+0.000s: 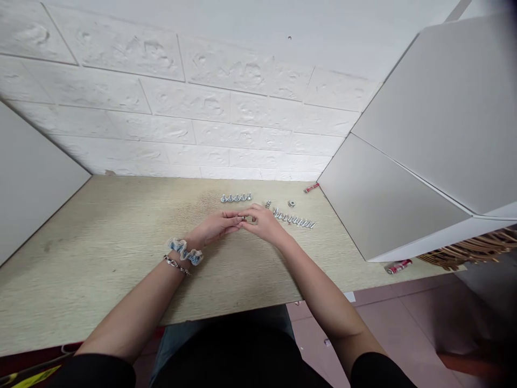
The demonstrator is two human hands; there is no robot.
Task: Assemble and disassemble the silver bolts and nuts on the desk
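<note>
My left hand [216, 226] and my right hand [264, 222] meet at the middle of the wooden table [100, 253], fingertips pinched together on a small metal part [244, 218] too small to name. A row of assembled silver bolts [236, 198] lies just beyond the hands. A second row of bare screws [295, 220] lies to the right of my right hand. Two loose small metal pieces [291, 203] sit between the rows. My left wrist wears a blue scrunchie and a chain bracelet.
A white brick-pattern wall rises behind the table. Grey panels close in the left side and the right [383, 210]. A small red item [311, 188] lies at the far right corner, another red item [398, 266] at the table's right edge. Wicker [468, 250] shows at right.
</note>
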